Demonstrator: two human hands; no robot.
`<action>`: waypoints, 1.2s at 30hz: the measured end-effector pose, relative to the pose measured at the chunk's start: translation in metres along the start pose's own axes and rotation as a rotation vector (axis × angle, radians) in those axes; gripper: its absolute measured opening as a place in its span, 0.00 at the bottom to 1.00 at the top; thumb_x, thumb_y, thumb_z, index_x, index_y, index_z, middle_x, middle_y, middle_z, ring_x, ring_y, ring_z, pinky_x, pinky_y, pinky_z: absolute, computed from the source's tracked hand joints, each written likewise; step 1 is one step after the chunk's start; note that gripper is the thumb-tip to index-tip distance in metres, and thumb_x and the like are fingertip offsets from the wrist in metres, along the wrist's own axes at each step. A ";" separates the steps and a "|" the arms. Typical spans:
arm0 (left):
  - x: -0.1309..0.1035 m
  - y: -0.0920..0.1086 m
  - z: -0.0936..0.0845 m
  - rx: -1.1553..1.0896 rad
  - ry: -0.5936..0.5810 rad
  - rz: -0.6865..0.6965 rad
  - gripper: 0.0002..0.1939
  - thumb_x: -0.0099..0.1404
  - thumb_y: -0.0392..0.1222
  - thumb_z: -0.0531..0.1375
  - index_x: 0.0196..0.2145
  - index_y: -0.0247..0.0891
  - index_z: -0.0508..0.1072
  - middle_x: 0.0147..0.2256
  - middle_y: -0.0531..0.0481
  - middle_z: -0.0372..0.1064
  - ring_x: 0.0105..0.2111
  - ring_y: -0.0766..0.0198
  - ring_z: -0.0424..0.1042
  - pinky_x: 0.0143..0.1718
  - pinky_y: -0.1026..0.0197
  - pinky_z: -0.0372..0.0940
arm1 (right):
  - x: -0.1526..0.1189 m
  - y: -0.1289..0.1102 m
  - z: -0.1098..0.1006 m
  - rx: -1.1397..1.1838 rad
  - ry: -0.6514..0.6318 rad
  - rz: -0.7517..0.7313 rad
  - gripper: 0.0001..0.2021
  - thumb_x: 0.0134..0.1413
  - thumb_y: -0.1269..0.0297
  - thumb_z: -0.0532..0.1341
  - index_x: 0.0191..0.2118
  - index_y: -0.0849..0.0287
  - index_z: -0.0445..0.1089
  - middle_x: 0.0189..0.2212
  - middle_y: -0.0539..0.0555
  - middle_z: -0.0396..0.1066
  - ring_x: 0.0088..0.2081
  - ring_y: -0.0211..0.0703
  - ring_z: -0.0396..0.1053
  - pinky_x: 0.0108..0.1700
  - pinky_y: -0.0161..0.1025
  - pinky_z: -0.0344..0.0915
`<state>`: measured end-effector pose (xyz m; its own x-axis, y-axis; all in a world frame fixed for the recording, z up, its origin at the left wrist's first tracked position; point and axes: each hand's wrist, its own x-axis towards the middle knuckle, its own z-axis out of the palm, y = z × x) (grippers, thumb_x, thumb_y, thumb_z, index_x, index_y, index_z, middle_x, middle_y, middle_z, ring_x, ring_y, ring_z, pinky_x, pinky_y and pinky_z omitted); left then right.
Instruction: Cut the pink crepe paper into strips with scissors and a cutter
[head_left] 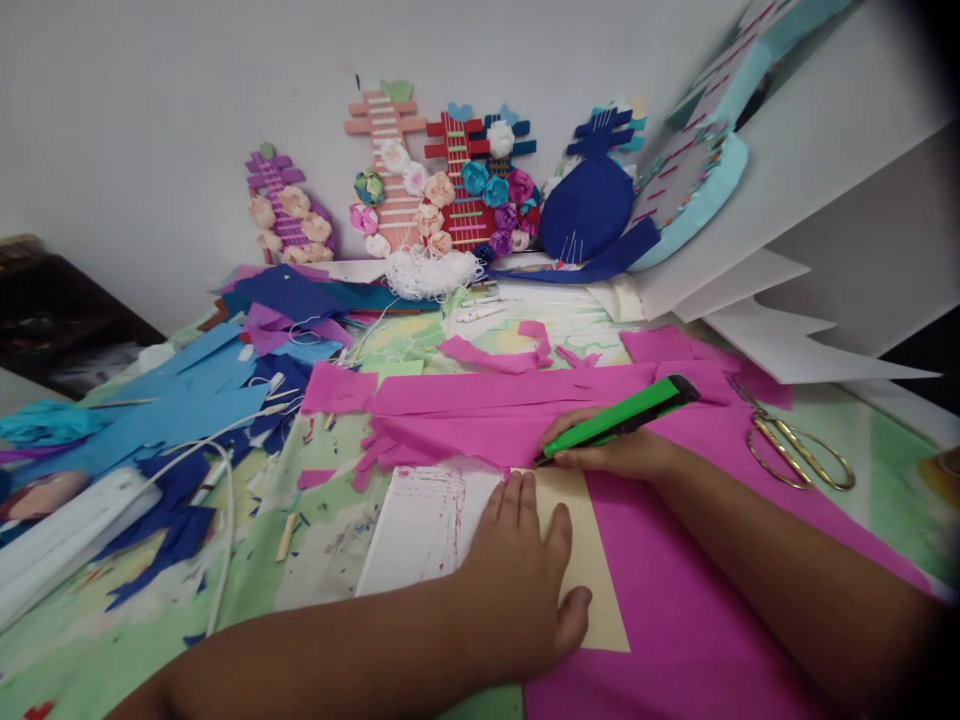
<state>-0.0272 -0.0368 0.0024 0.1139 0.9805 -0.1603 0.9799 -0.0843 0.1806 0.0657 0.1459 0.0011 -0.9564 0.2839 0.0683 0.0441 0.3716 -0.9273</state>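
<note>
My right hand [611,450] is closed around a green utility knife [619,415], its tip down at the top edge of a pale yellow card [600,600]. Flat beside it, my left hand [517,570] presses on the card and on a white board [420,520] with pink smears and score lines, fingers stretched out toward the knife tip. Bright pink sheet material [675,590] lies under the card and spreads to the right. Just beyond my fingertips are long cut pink strips [510,395]. Whatever is under my left palm is hidden.
Gold-handled scissors [799,450] lie at the right. A white power strip [75,540] with cables and blue scraps [195,390] cover the left. At the back stand several flower-decorated guitar shapes [461,190], white yarn [431,272] and large white boards [810,240].
</note>
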 end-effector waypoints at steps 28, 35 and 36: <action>0.002 -0.001 0.000 -0.065 -0.028 0.012 0.33 0.59 0.55 0.45 0.56 0.29 0.52 0.57 0.25 0.38 0.55 0.34 0.34 0.52 0.39 0.40 | -0.001 0.004 -0.002 0.004 -0.040 0.053 0.10 0.44 0.63 0.60 0.36 0.59 0.69 0.34 0.52 0.70 0.37 0.38 0.68 0.39 0.35 0.65; 0.002 0.000 0.000 -0.063 -0.022 0.003 0.33 0.59 0.54 0.46 0.56 0.29 0.53 0.57 0.25 0.38 0.55 0.34 0.35 0.52 0.40 0.39 | -0.002 0.007 0.000 -0.084 -0.026 0.002 0.09 0.45 0.64 0.59 0.35 0.58 0.69 0.34 0.52 0.70 0.36 0.37 0.68 0.39 0.34 0.65; 0.002 0.000 0.000 -0.061 -0.022 0.004 0.33 0.59 0.54 0.46 0.56 0.29 0.53 0.57 0.25 0.39 0.55 0.34 0.35 0.52 0.40 0.39 | -0.002 0.006 -0.001 -0.058 -0.019 0.018 0.09 0.45 0.64 0.60 0.35 0.59 0.69 0.34 0.52 0.70 0.36 0.37 0.68 0.39 0.34 0.65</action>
<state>-0.0271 -0.0347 0.0024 0.1218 0.9760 -0.1803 0.9678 -0.0765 0.2398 0.0681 0.1485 -0.0044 -0.9606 0.2743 0.0444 0.0773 0.4174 -0.9054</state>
